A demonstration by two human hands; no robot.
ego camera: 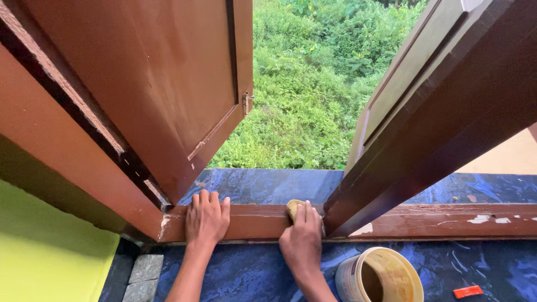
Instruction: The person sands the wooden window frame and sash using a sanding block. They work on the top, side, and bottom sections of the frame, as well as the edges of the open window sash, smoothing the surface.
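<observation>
On the sill: brown wooden window frame rail point(251, 221), running left to right between blue marbled slabs point(263, 184).
Left hand point(207, 218): flat, fingers spread, palm down on the rail, holding nothing.
Right hand point(302, 237): fingers pressing a yellowish pad point(293, 208) onto the rail, just left of the centre post point(391, 168).
Near right: open yellow-stained tub point(380, 275) beside the right wrist; small orange piece point(467, 291) further right.
Far: open shutter point(168, 84), green bushes point(307, 84).

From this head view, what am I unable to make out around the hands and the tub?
- Yellow pad: mostly hidden under the right hand.
- Tub: bottom cut off by the frame edge; contents in shadow.
- Left hand: palm flat on the wooden sill, anything beneath hidden.
</observation>
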